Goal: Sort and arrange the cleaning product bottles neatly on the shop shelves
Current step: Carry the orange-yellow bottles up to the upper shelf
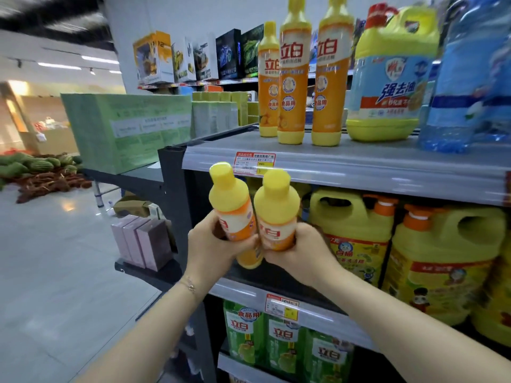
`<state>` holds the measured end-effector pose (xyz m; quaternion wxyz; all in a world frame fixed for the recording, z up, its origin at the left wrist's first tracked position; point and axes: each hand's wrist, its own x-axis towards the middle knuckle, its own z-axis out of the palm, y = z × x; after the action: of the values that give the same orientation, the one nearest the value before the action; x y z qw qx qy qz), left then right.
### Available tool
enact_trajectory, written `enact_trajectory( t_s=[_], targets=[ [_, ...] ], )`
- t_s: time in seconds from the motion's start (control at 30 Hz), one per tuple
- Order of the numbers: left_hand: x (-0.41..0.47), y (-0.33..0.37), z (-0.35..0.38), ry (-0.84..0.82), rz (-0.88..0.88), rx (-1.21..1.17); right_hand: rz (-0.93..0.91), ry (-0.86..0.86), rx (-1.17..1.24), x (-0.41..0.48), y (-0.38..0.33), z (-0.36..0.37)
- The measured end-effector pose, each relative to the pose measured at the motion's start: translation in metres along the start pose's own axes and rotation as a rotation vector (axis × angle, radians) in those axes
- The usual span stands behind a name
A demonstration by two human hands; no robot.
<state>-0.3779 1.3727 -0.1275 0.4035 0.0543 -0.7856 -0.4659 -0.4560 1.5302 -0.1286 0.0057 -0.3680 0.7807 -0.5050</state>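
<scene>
My left hand (211, 246) grips a small orange bottle with a yellow cap (231, 200). Beside it, my right hand (300, 251) grips a second, matching orange bottle (276, 208). Both bottles are held upright, side by side and touching, in front of the edge of the top shelf (359, 164). On that shelf stand three taller orange bottles (294, 87), a large yellow-and-blue jug (392, 76) and a blue bottle (470, 78) at the right.
Big yellow jugs (356, 225) fill the middle shelf behind my hands. Green bottles (279, 341) stand on the shelf below. A green carton (124, 128) and pink boxes (143, 241) sit on the black end rack at left. Open floor lies further left.
</scene>
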Motion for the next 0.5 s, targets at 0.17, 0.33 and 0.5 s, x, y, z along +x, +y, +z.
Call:
enact_trajectory(
  t_s=[0.17, 0.33, 0.5],
  targets=[
    [0.022, 0.041, -0.010, -0.012, 0.084, -0.126, -0.141, 0.107, -0.002, 0.005, -0.038, -0.032],
    [0.044, 0.091, -0.015, 0.014, 0.134, -0.203, -0.214, 0.055, 0.075, 0.003, -0.082, -0.061],
    [0.061, 0.131, -0.013, 0.006, 0.159, -0.271, -0.214, -0.011, 0.111, -0.001, -0.110, -0.091]
  ],
)
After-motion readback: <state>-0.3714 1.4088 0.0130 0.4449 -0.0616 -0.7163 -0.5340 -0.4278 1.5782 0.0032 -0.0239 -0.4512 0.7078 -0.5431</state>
